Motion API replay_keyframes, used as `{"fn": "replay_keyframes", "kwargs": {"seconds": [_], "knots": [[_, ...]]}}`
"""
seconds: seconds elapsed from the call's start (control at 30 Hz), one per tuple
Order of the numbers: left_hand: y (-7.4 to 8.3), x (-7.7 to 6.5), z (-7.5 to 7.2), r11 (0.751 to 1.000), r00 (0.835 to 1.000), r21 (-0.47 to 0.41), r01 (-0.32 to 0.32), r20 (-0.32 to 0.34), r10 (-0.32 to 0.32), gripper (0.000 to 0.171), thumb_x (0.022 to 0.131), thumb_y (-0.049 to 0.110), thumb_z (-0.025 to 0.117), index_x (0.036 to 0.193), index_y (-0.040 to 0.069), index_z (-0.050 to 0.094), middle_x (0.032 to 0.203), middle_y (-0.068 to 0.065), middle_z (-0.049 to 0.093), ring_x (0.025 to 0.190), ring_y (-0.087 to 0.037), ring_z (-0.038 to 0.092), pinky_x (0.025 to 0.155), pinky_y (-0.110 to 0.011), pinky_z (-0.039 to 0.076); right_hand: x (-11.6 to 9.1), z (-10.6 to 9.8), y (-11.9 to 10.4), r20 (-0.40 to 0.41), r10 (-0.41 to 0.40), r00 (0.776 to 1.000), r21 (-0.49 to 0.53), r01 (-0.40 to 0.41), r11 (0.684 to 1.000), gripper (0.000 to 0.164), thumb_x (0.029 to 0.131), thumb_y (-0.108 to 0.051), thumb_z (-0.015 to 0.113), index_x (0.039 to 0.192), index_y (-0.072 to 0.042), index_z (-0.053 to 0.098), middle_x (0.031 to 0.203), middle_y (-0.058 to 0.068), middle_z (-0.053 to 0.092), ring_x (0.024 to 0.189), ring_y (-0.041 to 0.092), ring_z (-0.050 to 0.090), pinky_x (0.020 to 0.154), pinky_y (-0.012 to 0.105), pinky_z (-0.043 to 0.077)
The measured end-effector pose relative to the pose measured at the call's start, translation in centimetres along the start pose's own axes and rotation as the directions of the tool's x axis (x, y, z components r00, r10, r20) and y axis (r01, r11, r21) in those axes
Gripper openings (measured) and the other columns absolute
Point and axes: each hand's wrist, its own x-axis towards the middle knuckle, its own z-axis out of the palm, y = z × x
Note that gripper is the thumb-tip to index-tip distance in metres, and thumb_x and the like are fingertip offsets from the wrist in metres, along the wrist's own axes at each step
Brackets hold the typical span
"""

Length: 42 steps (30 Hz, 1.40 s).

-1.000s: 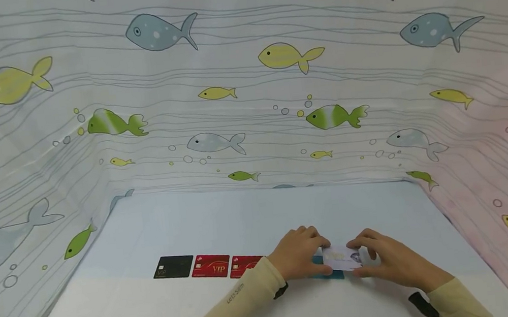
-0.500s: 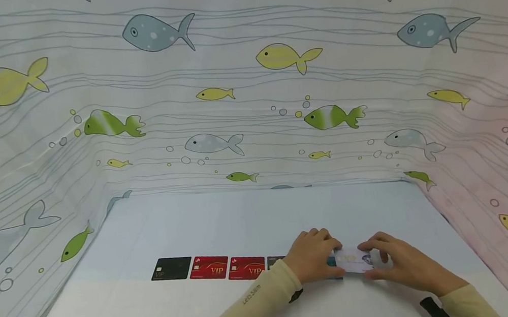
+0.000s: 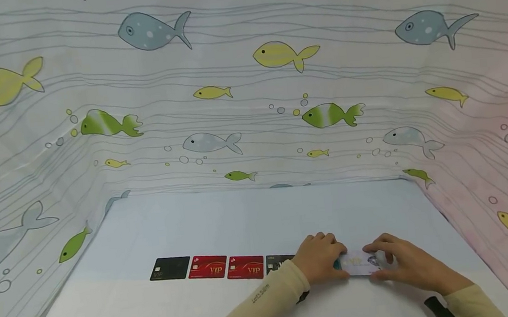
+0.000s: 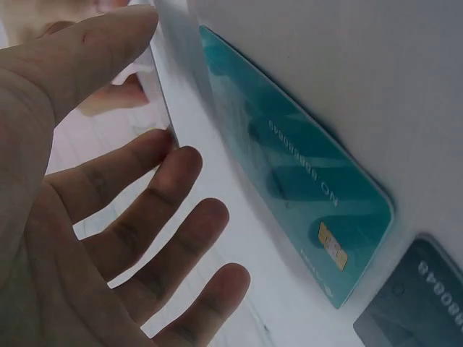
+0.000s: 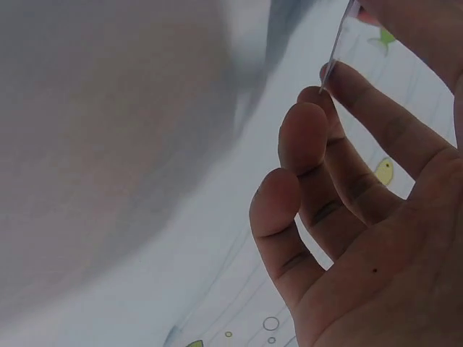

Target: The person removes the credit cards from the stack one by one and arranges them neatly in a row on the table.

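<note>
Between my two hands is a white card [image 3: 358, 263] with a small picture near its right end. My left hand [image 3: 321, 259] pinches its left end between thumb and fingers, while my right hand [image 3: 404, 261] pinches the right end. In the left wrist view a teal chip card [image 4: 304, 173] lies on the table below the left fingertips, apart from the white card. Only a sliver of that teal card shows in the head view. The right wrist view catches the white card edge-on [image 5: 336, 50] at the fingers, its face hardly visible.
Left of my hands runs a row on the white table [image 3: 196, 225]: a black card [image 3: 169, 268], a red VIP card [image 3: 207, 267], a second red VIP card [image 3: 245, 267] and a dark grey card [image 3: 278, 262], partly covered by my left arm. Fish-patterned cloth [image 3: 249, 113] surrounds the table.
Both hands have moved right with the white card, off most of the teal card's place. The dark grey card, hidden earlier behind the left arm, now shows partly.
</note>
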Motion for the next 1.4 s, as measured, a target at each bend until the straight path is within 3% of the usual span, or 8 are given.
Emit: {"fn": "replay_keyframes", "kwargs": {"seconds": [0.4,0.9,1.17,1.4], "knots": [[0.54,0.64,0.26,1.000,0.996,-0.003,0.028,0.080,-0.028,0.054,0.082,0.064,0.074,0.126,0.032,0.069,0.115,0.011,0.063,0.100,-0.007,0.057,0.082,-0.024,0.047,-0.09,0.33,0.60,0.036,0.025,0.999,0.026,-0.025,0.999,0.056,0.082,-0.051,0.080,0.124,-0.016,0.069,0.109,-0.009,0.058,0.085,0.005,0.050,0.066,0.022,0.042],[0.92,0.48,-0.24,0.999,0.994,0.025,0.028,0.101,-0.031,0.054,0.082,0.063,0.075,0.126,0.033,0.069,0.116,0.010,0.062,0.101,-0.008,0.057,0.084,-0.026,0.047,-0.03,0.51,0.38,0.056,0.037,0.998,0.006,-0.038,0.999,0.056,0.082,-0.052,0.080,0.123,-0.017,0.069,0.112,-0.007,0.057,0.090,0.009,0.052,0.070,0.025,0.045],[0.74,0.49,0.03,0.999,0.995,0.038,0.027,0.098,-0.031,0.056,0.082,0.065,0.074,0.127,0.032,0.069,0.116,0.010,0.063,0.101,-0.008,0.057,0.082,-0.026,0.046,-0.30,0.81,0.53,0.012,-0.024,1.000,-0.016,0.024,1.000,0.052,0.083,-0.049,0.080,0.122,-0.017,0.068,0.111,-0.008,0.057,0.088,0.008,0.051,0.069,0.025,0.046],[0.55,0.49,0.05,1.000,0.995,0.021,0.020,0.095,-0.021,0.056,0.081,0.064,0.075,0.127,0.032,0.069,0.116,0.010,0.063,0.099,-0.008,0.057,0.082,-0.026,0.047,-0.05,0.69,0.37,0.024,-0.001,1.000,-0.021,0.001,1.000,0.052,0.083,-0.048,0.081,0.123,-0.018,0.068,0.112,-0.007,0.057,0.088,0.008,0.051,0.069,0.025,0.045]]}}
